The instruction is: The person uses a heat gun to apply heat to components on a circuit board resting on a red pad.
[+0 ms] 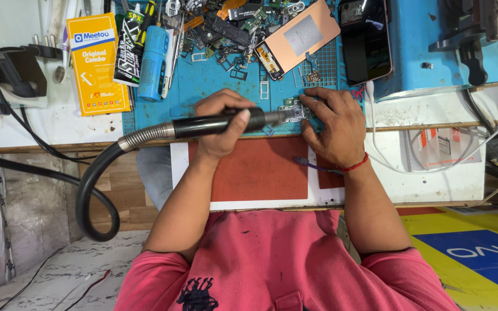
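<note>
Left hand (221,128) gripping black hot-air wand (226,122), right hand (332,124) spread, pinning small circuit board (295,109) on blue mat (214,80) near bench (433,115) front edge.

Both forearms reach fwd from the body. Left hand (221,128) curled in a closed grip, thumb on top. Right hand (332,124) lies palm-down, fingers spread & bent, wrist slightly angled inward.

Pink shirt (272,259), red wrist thread (355,166)
</note>
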